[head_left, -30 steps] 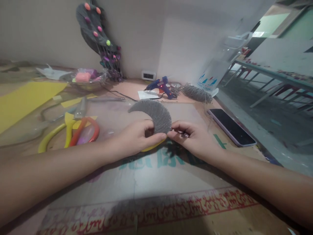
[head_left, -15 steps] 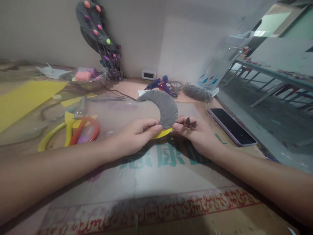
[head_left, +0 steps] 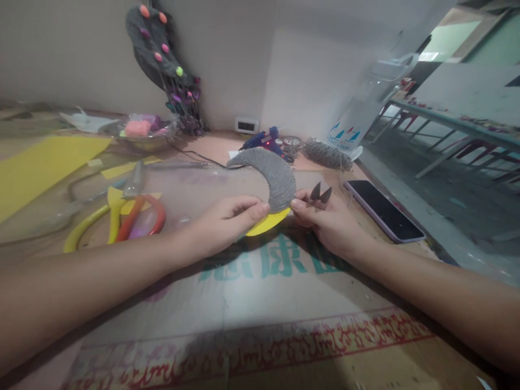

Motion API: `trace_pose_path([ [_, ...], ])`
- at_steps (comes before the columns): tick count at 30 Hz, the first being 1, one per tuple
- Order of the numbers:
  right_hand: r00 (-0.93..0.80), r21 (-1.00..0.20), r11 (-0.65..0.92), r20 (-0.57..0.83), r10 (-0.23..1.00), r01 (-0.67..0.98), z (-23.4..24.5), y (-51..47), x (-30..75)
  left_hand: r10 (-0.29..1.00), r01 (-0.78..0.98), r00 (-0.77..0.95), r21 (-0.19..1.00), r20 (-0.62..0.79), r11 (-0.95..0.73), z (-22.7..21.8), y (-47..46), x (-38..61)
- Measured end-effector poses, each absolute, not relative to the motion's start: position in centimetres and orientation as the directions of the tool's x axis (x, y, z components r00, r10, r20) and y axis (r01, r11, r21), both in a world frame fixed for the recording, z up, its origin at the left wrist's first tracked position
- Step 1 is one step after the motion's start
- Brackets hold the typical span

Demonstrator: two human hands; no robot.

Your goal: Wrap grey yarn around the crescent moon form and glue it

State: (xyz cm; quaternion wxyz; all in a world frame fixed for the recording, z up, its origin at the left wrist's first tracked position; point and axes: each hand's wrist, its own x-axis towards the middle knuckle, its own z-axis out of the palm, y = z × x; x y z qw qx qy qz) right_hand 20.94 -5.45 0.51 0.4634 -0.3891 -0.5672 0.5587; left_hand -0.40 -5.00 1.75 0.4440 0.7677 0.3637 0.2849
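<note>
So the piece here was a grey, yarn-wrapped flat crescent (head_left: 280,176) with a smooth bright-yellow bare end (head_left: 268,222) at the bottom. It was held up on the near side of a dark-blue glue gun (head_left: 260,140), and its upper curve looked like it overlapped the gun a bit from the head view.

The left hand (head_left: 233,219) had the crescent pinched, thumb on top, right where the grey met the yellow. The right hand (head_left: 329,219) was closed too, fingertips at the outer edge, with two small dark pointed blades (head_left: 316,192) poking up out of it. Couldn't tell if those fingertips also had a loose strand.

My guess on handling: super light, fairly stiff because of what looks like a card core, and not really fragile apart from the skinny tip, which I'd expect to bend. Yarn should feel grippy and a little soft; the bare yellow probably slides more, and the last wraps might slip off there if nobody pins them. I'd hold it just like that left thumb, across the wide part at the yarn's edge, and leave the tip alone. Mind those blades near the yarn too.

FWIW a grey yarn bundle (head_left: 327,154) lay just right of the glue gun.
</note>
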Motion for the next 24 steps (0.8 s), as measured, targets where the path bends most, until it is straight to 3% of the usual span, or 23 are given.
trace_pose_path([
  [12,-0.247,-0.997,0.071,0.068,0.967,0.003,0.6,-5.7,20.6,0.823,0.385,0.563,0.859,0.072,-0.339,2.0,-5.2,-0.3],
  [19,-0.265,-0.938,0.224,0.152,0.952,0.266,1.3,-6.3,20.4,0.822,0.429,0.564,0.825,0.073,-0.368,1.8,-5.0,-0.1],
  [24,-0.292,-0.894,0.279,0.179,0.939,0.349,1.9,-6.8,20.0,0.825,0.448,0.557,0.801,0.099,-0.398,1.7,-4.8,-0.2],
])
